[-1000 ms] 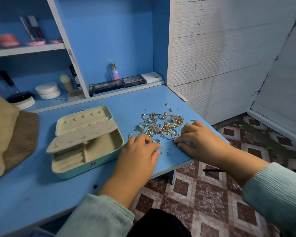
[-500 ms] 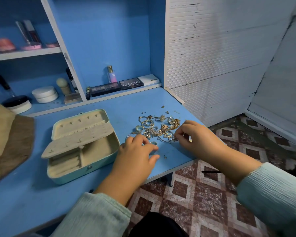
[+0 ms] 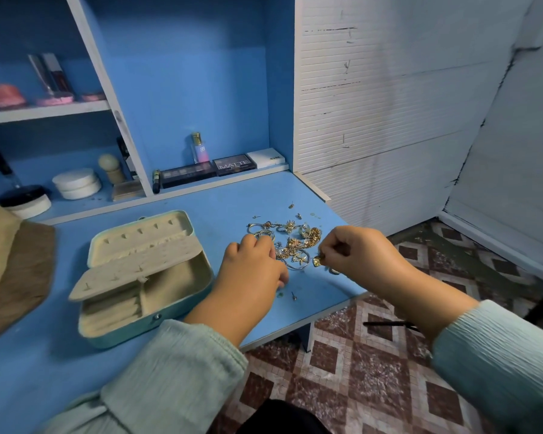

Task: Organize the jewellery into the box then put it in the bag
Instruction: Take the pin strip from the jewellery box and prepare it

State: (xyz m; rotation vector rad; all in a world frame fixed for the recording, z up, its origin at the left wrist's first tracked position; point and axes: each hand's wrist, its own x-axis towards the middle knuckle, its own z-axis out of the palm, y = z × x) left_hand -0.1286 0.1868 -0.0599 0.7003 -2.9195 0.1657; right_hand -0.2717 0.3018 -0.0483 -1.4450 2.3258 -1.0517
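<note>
The right hand (image 3: 362, 255) pinches a small gold piece (image 3: 317, 261) at the near edge of the jewellery pile (image 3: 290, 242) on the desk (image 3: 226, 202); the left hand (image 3: 251, 270) rests curled beside the pile, its grip unclear, right of the open box (image 3: 141, 277)

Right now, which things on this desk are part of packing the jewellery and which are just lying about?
Part of the job:
jewellery pile
open jewellery box
gold piece pinched by right hand
left hand
brown bag

Lying about:
eyeshadow palettes
perfume bottle
white jars
</note>
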